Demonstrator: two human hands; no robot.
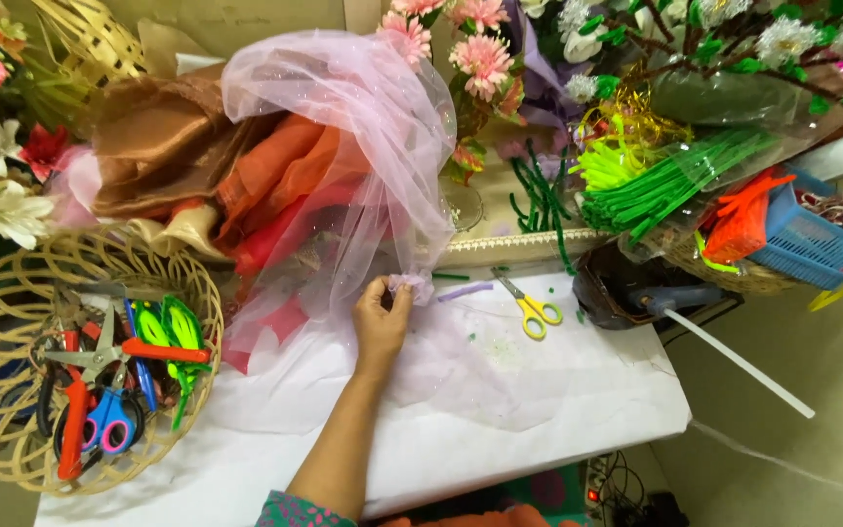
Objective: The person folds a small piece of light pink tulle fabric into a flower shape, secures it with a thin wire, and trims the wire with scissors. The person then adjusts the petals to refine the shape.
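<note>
While the left hand pinches a gathered wad of pale pink tulle at the white table's far edge (yellow scissors lie near), it should probably keep the pleats tight; the right hand is unseen

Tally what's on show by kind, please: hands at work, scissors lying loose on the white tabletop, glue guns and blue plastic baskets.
Hands: 1, the left hand, its fingers pinching the lilac netting
Scissors on the tabletop: 1, the yellow-handled scissors
Glue guns: 1, the glue gun at the table's right edge
Blue baskets: 1, the blue plastic basket
Total: 4
</note>
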